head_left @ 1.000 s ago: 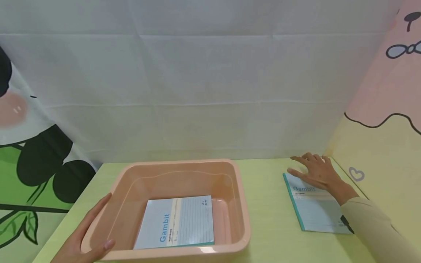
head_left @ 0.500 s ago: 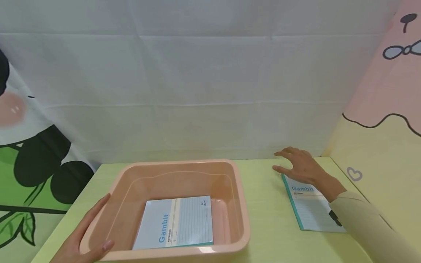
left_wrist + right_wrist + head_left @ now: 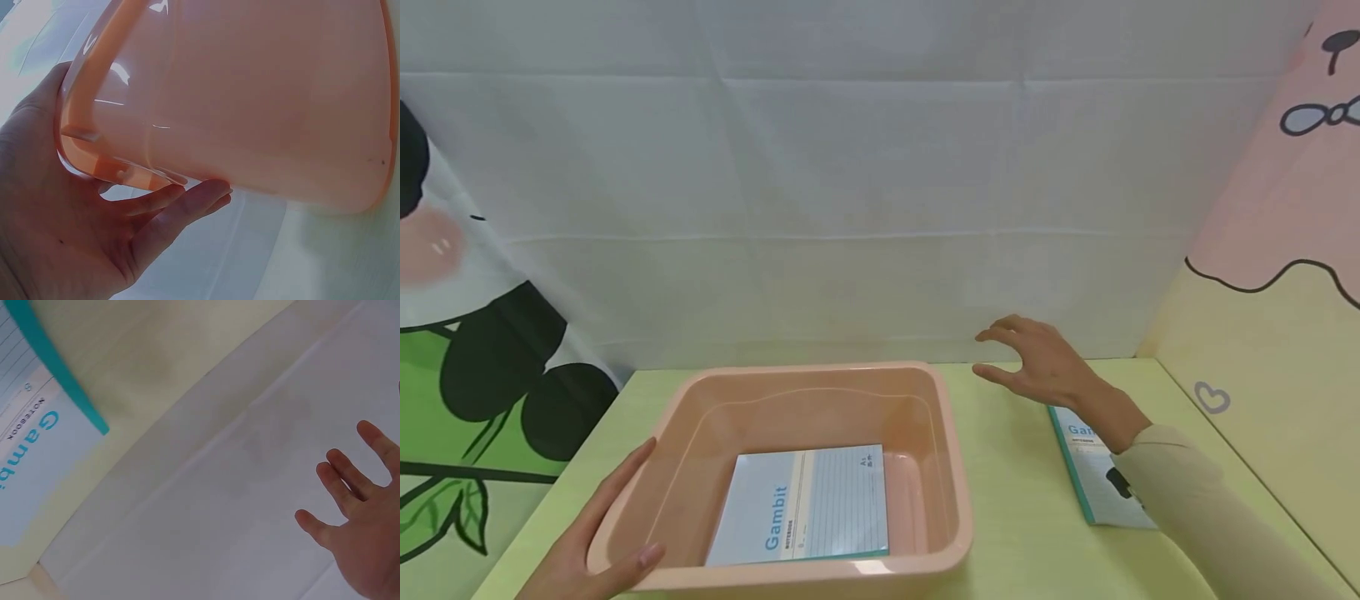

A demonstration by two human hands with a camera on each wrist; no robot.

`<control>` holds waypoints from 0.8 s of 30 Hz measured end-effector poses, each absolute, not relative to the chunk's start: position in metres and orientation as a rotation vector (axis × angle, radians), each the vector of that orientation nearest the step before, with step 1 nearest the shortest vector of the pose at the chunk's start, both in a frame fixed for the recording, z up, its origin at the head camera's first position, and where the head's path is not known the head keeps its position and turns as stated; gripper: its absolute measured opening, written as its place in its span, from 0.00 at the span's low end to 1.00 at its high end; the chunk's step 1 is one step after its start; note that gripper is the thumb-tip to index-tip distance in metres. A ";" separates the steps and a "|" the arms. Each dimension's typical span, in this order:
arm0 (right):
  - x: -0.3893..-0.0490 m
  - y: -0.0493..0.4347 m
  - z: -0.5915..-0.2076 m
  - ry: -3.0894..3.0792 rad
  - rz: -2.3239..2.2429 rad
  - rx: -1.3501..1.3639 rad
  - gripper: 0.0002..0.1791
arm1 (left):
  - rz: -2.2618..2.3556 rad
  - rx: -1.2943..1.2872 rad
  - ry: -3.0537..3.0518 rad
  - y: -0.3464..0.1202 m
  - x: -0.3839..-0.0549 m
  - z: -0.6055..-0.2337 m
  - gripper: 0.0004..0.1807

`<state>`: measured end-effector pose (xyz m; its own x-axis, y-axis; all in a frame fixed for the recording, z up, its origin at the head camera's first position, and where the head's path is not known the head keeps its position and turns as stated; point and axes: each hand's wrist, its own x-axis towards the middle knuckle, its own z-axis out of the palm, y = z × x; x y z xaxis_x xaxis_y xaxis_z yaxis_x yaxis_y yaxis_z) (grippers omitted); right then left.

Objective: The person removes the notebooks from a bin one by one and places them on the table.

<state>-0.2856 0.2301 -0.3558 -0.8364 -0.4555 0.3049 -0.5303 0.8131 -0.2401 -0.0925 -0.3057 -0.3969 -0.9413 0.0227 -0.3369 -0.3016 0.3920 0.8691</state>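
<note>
A pink plastic basin [image 3: 925,467] stands on the table in the head view, and a Gambit notebook [image 3: 835,504] lies flat inside it. At the basin's near left corner my left hand [image 3: 580,542] grips the rim, thumb over the edge and fingers along the outer wall. The left wrist view has the same hand [image 3: 81,206] with its fingers against the basin's outside [image 3: 250,106]. My right hand [image 3: 1045,362] hovers between basin and back wall, fingers spread and holding nothing. Below its forearm a second Gambit notebook [image 3: 1078,467] lies on the table, partly hidden by the sleeve.
A white cloth wall [image 3: 865,208] closes off the back of the pale green table [image 3: 1007,517]. Printed cloth with cartoon figures hangs at the left [image 3: 497,358] and the right [image 3: 1277,367].
My right hand has moved left and slightly up, from above the right notebook toward the basin's far right corner. The left hand, basin and both notebooks have stayed in place.
</note>
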 end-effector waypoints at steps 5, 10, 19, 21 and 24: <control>-0.281 0.210 -0.342 -2.725 0.518 0.824 0.27 | 1.579 -0.261 2.339 -0.305 -0.092 -0.396 0.52; -0.275 0.185 -0.327 -2.674 0.567 0.903 0.27 | 1.567 -0.244 2.362 -0.306 -0.092 -0.397 0.53; -0.269 0.139 -0.304 -2.651 0.610 1.033 0.26 | 1.546 -0.199 2.412 -0.308 -0.092 -0.400 0.52; -0.268 0.130 -0.300 -2.647 0.614 1.064 0.26 | 1.538 -0.204 2.416 -0.308 -0.092 -0.400 0.53; -0.264 0.116 -0.294 -2.640 0.608 1.110 0.26 | 1.539 -0.214 2.408 -0.307 -0.092 -0.399 0.53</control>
